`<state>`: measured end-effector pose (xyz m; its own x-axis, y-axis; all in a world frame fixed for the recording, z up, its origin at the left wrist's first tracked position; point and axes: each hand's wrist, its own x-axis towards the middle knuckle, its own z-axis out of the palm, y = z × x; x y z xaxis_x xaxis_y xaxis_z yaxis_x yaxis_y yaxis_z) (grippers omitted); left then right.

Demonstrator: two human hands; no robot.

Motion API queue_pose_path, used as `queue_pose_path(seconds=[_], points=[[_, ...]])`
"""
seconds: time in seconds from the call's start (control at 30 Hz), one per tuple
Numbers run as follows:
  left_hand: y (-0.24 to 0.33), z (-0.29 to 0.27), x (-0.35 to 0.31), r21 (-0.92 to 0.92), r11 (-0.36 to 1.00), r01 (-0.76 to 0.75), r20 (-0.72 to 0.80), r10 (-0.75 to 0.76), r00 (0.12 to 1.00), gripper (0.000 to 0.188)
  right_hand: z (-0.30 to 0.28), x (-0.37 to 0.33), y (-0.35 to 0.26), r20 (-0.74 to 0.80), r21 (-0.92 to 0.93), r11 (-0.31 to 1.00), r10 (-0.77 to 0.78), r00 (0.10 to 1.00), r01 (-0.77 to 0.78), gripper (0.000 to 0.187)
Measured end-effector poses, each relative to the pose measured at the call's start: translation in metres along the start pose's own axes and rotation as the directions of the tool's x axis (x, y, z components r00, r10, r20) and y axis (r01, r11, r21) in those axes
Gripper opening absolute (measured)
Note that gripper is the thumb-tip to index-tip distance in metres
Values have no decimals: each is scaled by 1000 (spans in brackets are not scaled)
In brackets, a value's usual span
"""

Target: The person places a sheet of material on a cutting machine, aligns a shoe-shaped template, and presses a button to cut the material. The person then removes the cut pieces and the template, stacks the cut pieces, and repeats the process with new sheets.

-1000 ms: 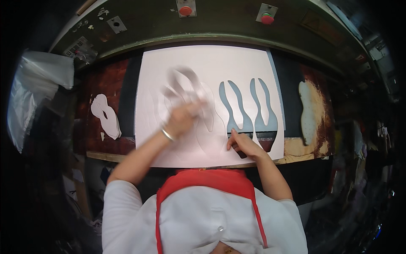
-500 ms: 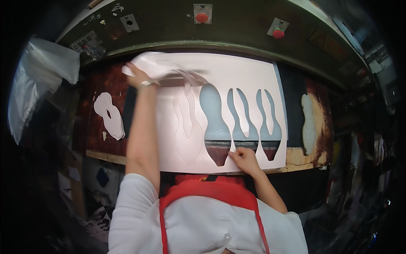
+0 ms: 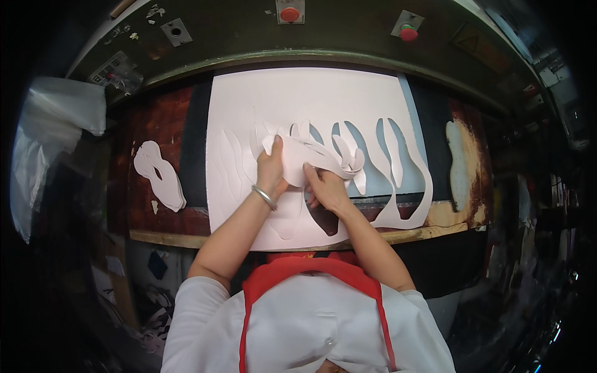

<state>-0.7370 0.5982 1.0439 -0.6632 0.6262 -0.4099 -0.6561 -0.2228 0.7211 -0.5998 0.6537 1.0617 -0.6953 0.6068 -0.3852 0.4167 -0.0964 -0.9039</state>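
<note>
Over the middle of a large pale pink sheet [image 3: 298, 93], my left hand [image 3: 270, 169] grips a bent bundle of pale pink sole-shaped cut-outs [image 3: 297, 165] from its left side, thumb on top. My right hand [image 3: 328, 189] is closed on the near right part of the same bundle. Curled strips [image 3: 349, 158] stick out at the bundle's right end. Several sole-shaped openings and outlines run across the sheet below and beside my hands. Through the openings at the right a light blue layer [image 3: 375, 176] shows. My fingertips under the bundle are partly hidden.
A small stack of pale sole-shaped cut-outs [image 3: 163, 180] lies on the brown board at the left. A pale sole-shaped piece [image 3: 460, 168] lies at the right. Behind stands a dark green machine beam [image 3: 230, 37] with a red button [image 3: 289, 15]. Clear plastic [image 3: 65, 118] hangs at far left.
My left hand has come from the far left to the middle with the cut-outs. My right hand has left the sheet's near edge and taken hold of them. The sheet has shifted slightly.
</note>
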Motion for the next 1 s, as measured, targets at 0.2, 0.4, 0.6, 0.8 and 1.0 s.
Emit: queue_pose_path(seconds=[0.2,0.4,0.6,0.8,1.0], points=[[65,29,22,247,947,-203,-268,269,925,33,0,5,-2,-261,12,986,-160,952,169,55],[202,9,38,392,400,-829,66,886,459,41,-11,-36,11,87,-351,906,-221,971,237,42],[118,-38,-18,271,822,-500,11,517,856,37,4,-63,-19,-32,-441,882,-202,979,167,28],[113,-49,-45,-92,987,-130,29,133,991,45,7,-46,-84,-185,-585,516,-836,516,627,24],[115,-47,-63,-131,975,181,126,-164,978,49,31,-41,-84,-14,-584,442,-844,536,681,41]])
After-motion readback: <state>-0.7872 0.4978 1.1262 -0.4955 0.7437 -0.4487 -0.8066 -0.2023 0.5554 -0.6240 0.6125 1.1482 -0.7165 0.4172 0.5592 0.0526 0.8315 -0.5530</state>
